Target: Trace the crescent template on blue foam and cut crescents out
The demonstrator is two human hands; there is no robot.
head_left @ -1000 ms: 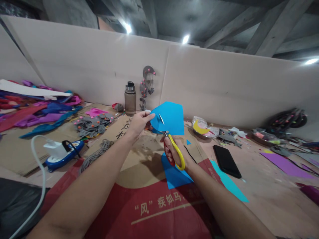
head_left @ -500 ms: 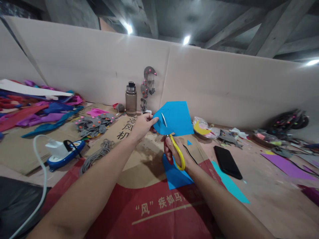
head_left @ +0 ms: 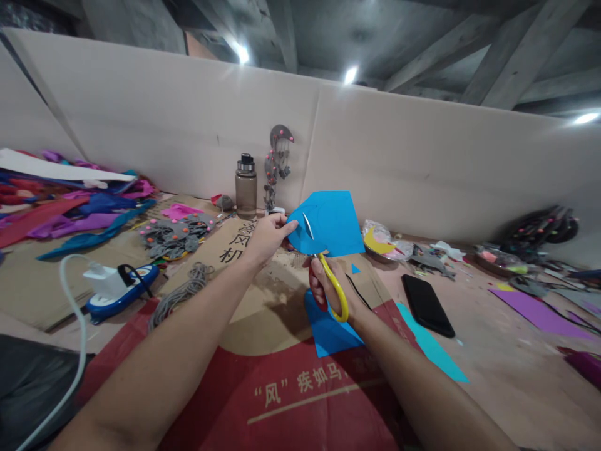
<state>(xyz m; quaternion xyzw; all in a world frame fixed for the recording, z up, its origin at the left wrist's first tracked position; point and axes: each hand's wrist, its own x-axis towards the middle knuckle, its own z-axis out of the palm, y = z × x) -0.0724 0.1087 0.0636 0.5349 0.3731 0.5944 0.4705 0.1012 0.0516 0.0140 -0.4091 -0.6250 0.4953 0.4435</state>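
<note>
My left hand pinches the left edge of a blue foam sheet and holds it up above the table. My right hand grips yellow-handled scissors, fingers through the loops. The blades reach up into the sheet's lower left part, one blade tip showing against the blue. More blue sheet pieces lie flat on the red and tan cardboard under my right wrist.
A black phone lies right of my hands. A brown bottle and a grey hanging ornament stand by the back wall. Grey felt pieces, coloured sheets, a blue-white device with cable sit left; a purple sheet right.
The blue sheet has turned and shifted a little to the right between my hands, and the scissors sit slightly further along the cut. Both hands keep their grip.
</note>
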